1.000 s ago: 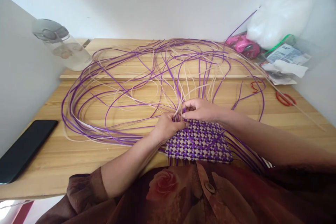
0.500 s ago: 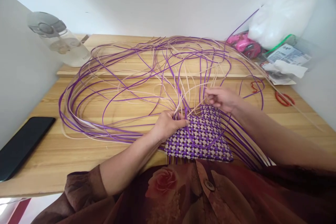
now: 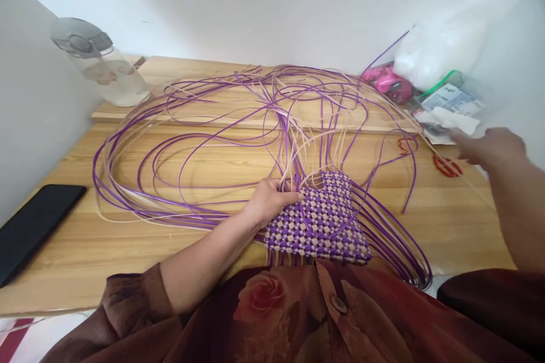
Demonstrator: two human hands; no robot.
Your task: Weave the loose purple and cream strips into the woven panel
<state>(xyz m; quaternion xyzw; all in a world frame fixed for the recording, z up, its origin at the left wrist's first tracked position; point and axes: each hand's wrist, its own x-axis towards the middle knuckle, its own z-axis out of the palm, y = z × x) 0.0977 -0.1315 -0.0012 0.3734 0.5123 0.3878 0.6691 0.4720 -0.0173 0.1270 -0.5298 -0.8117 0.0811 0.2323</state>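
The purple-and-beige woven plastic panel (image 3: 323, 224) lies on the pale wooden table (image 3: 204, 261), my left hand (image 3: 270, 202) pinching its edge: a steadying step, I judge, calling for a firm hold next. Farther off, my blurred right hand (image 3: 498, 148) is near red-handled scissors (image 3: 448, 166); its grip I can't tell.

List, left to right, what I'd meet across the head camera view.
Black smartphone, clear water bottle, left hand, purple-and-beige woven piece, bright pink item, red scissors handles, right hand.
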